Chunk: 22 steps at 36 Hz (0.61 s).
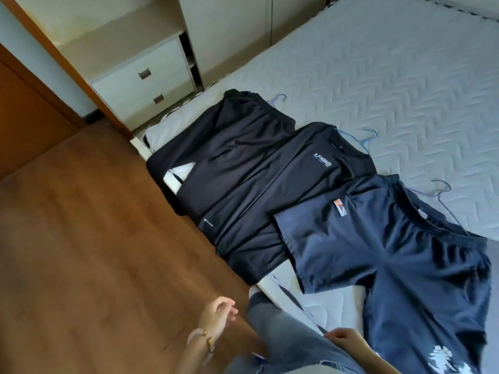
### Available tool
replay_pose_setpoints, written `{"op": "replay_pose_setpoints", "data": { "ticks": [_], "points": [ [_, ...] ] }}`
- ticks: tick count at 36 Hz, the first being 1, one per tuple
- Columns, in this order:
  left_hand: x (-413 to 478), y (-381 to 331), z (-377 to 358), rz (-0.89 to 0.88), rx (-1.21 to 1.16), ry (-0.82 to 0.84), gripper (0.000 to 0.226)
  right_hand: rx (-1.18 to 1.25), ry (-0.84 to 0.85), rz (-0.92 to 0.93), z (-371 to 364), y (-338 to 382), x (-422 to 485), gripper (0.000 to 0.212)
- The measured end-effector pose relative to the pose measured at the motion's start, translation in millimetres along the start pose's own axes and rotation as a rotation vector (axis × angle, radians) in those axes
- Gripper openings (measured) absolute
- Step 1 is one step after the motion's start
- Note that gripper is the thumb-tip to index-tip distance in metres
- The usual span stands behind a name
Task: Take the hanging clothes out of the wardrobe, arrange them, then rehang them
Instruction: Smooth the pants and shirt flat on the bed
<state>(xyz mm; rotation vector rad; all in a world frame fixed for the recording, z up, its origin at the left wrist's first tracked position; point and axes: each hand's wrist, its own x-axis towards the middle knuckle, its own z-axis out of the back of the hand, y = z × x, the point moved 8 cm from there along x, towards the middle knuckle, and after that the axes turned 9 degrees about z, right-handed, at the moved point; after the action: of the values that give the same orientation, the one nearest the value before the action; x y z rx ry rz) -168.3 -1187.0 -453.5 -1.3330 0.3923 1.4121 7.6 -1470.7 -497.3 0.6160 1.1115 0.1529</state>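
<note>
Head view: three dark garments (270, 190) on quilted mattress (391, 76); wood floor (81, 225).

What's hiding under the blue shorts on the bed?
The blue shorts overlap the black shirt and lie on the mattress. A hanger hook pokes out; the hanger's body is covered.

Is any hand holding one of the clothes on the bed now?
No. The left hand and right hand are both empty, off the navy shorts.
</note>
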Motion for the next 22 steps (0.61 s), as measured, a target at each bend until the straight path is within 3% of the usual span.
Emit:
{"op": "replay_pose_setpoints", "data": {
  "ticks": [6, 10, 17, 22],
  "points": [
    [32, -2, 28, 0.073, 0.108, -0.022, 0.031, 0.012, -0.057, -0.066, 2, 8, 20, 0.035],
    [45, -7, 47, 0.123, 0.155, -0.014, 0.024, 0.107, -0.068, -0.126, 3, 29, 36, 0.023],
    [83, -6, 100, 0.229, 0.172, -0.008, 0.025, 0.384, -0.200, -0.014, 25, 129, 76, 0.021],
    [125, -44, 131, 0.142, 0.360, 0.038, 0.038, 0.613, -0.309, 0.010, 33, 183, 99, 0.019]
  ]
}}
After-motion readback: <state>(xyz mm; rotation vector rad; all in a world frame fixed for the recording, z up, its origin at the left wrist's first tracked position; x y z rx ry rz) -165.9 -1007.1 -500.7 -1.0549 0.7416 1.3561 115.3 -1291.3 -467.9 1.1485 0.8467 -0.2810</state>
